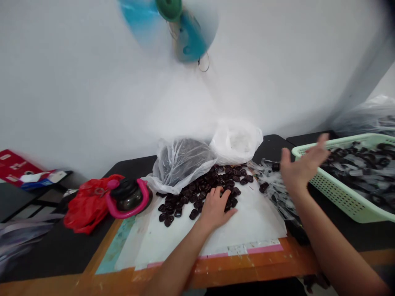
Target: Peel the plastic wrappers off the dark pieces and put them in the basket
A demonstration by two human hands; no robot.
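Observation:
Small glossy dark-brown squarish pieces (197, 193) lie in a loose heap on white paper (247, 224). My left hand (214, 209) rests at the near edge of this heap, fingers apart and curved over the pieces, thumb stretched to the side. Its fingertips touch the pieces, and no piece shows in its grasp. My right hand (300, 166) is raised in the air beside a pale green basket (338, 195), slightly blurred, fingers spread and nothing in it. Under and beside the right hand lie clear plastic wrappers with dark pieces (273, 181).
A clear plastic bag of dark contents (182, 160) and a white plastic bag (236, 142) stand behind the heap. Left are a pink-handled dark pot-like object (128, 197) and a red plastic bag (88, 205). A blue fan (188, 35) hangs above. Dark pieces and clear strips fill the basket.

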